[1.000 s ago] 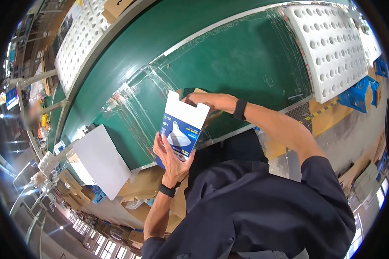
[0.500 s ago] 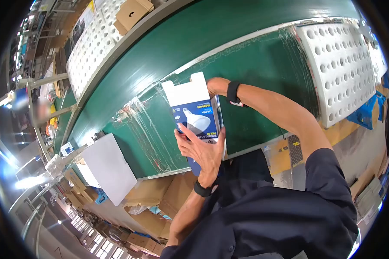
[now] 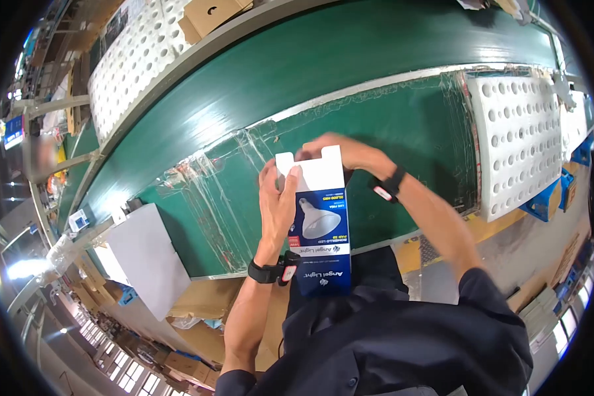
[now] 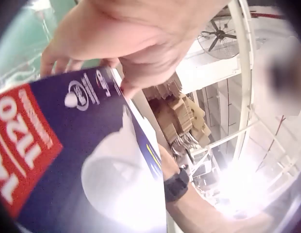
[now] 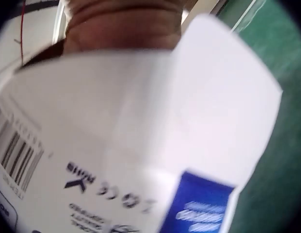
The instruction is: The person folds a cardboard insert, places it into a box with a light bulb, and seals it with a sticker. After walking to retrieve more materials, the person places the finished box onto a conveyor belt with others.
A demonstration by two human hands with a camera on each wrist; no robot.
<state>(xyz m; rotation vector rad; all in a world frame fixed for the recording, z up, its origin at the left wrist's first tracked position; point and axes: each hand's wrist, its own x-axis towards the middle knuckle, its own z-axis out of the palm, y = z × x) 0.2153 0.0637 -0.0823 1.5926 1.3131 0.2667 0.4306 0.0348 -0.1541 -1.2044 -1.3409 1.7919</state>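
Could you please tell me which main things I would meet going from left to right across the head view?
White sheet, left hand, bulb box, right wristband, right-hand foam tray.

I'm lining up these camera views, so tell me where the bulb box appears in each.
Head: bulb box just below and right of centre.
Left wrist: bulb box across the lower left.
Right wrist: bulb box fills most of the picture.
Shared landmark: green work surface, seen in all three.
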